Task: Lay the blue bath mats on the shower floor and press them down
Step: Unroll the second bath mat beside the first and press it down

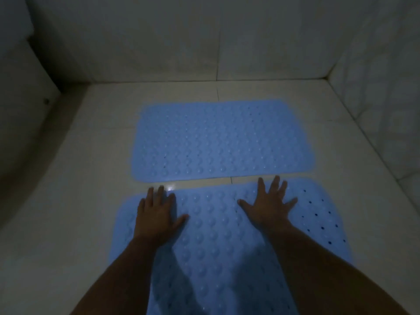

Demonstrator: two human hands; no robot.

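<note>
Two light blue bath mats with raised bumps and small holes lie flat on the pale tiled shower floor [95, 169]. The far mat [220, 142] sits in the middle of the floor. The near mat [218, 242] lies just in front of it, a narrow strip of tile between them. My left hand [156, 214] rests palm down on the near mat's far left part, fingertips at its edge. My right hand [270, 203] lies flat with fingers spread on the far right part of the same mat. Neither hand holds anything.
Pale tiled walls close the space at the back [204, 42] and on the right [381, 98]. A darker raised edge [29, 123] runs along the left side. Bare tile surrounds the mats on the left and right. The light is dim.
</note>
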